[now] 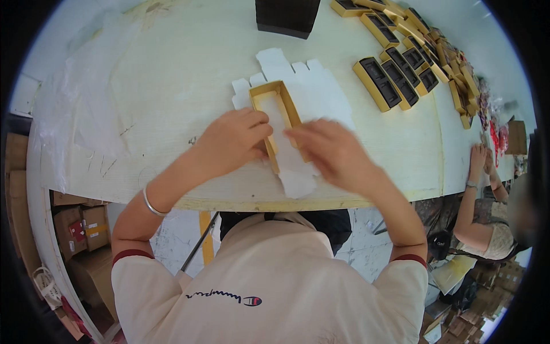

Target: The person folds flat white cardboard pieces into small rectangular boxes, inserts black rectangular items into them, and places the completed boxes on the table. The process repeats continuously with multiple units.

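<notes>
A gold cardboard box frame (290, 107), white inside, stands partly folded on flat white cardboard blanks (326, 94) near the table's front edge. Its far end is closed by a gold wall, while its near end looks open. My left hand (243, 137) is closed on the left wall, with some fingertips hidden behind it. On the opposite side, my right hand (329, 146) has its fingers bent around the right wall near the front. That hand is slightly blurred. A white flap (298, 182) sticks out between my hands toward me.
Several gold boxes with black inserts (375, 84) crowd the far right. A black box (286, 20) stands at the back. Clear plastic sheeting (94, 97) lies left. Another person's hands (478, 160) are at the table's right end. Brown cartons (94, 226) fill a lower-left shelf.
</notes>
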`<state>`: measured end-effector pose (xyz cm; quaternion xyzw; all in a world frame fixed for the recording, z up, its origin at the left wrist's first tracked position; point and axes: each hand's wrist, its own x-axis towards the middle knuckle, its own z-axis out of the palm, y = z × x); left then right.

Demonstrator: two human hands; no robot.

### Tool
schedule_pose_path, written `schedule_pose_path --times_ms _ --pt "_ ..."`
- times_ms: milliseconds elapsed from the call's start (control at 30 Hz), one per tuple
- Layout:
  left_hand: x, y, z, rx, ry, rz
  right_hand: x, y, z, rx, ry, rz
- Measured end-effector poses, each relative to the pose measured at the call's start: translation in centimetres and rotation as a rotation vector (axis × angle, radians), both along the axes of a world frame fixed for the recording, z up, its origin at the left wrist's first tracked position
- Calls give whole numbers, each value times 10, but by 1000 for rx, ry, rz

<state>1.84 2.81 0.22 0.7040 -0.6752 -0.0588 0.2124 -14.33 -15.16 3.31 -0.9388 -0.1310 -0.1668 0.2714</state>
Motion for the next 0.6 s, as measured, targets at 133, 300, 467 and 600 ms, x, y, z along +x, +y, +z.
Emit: schedule_pose_path --times_ms 133,300,467,600 --pt "8 0 14 -46 45 -70 -2 -20 -10 -244 14 73" --pt "0 5 11 -1 37 -57 4 -25 -24 -138 71 134" --pt "-9 2 0 -81 153 31 11 -11 -38 22 -7 33" --pt "-28 -8 -6 -132 209 165 14 8 -47 131 26 -63"
